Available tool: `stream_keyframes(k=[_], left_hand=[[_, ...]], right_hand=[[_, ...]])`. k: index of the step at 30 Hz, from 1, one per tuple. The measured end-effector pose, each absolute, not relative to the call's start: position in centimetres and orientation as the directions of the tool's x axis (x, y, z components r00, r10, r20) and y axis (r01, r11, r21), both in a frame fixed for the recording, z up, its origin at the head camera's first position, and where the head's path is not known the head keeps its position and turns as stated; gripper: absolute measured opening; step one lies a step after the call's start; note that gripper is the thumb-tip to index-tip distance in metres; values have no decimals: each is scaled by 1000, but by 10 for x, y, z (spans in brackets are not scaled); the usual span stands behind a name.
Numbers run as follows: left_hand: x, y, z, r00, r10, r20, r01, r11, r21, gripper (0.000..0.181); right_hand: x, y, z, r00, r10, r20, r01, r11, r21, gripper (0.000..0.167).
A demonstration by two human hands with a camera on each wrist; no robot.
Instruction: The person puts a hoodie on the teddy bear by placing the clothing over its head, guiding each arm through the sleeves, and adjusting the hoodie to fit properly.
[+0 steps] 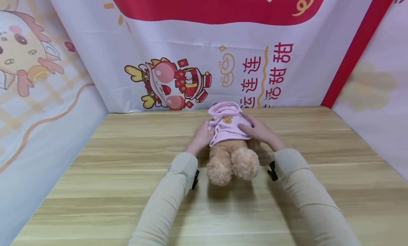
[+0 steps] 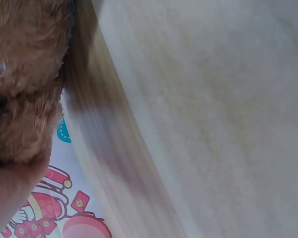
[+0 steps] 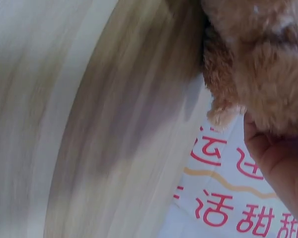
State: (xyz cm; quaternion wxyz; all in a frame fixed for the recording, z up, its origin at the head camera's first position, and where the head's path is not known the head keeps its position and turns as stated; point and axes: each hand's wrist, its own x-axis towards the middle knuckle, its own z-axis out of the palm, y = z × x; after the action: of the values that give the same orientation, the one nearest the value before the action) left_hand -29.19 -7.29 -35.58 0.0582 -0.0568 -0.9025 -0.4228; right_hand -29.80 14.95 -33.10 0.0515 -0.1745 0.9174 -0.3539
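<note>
In the head view, a light-brown plush bear (image 1: 230,146) in a pink hooded top (image 1: 231,129) is held over the wooden table, its fluffy legs toward me. A small bear face decorates the front of the top. The head is not visible; the pink hood lies at the far end. My left hand (image 1: 203,135) grips the toy's left side, its fingers partly hidden by the cloth. On the other side my right hand (image 1: 262,132) holds it, thumb across the front. Both wrist views show curly brown fur (image 2: 27,54) close up, with the right fingers (image 3: 275,153) against it.
The wooden table (image 1: 127,168) runs back to a white printed cloth (image 1: 191,37) with a cartoon figure and red characters. More printed cloth hangs at the left (image 1: 41,104) and right (image 1: 376,90). Shadows fall beneath the toy and the forearms.
</note>
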Motion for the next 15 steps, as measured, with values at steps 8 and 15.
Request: stream_keyframes(k=[8,15], left_hand=[[-285,-73,-350,-888,-54,457,264,753,603,28],[-278,-78,-345,-832,182,524,450,775,444,19]], right_hand=[[-293,162,-320,-908,-413,75,-369,702,-609,85],[-290,165,-315,-877,-403,261,-478,682,-553,38]])
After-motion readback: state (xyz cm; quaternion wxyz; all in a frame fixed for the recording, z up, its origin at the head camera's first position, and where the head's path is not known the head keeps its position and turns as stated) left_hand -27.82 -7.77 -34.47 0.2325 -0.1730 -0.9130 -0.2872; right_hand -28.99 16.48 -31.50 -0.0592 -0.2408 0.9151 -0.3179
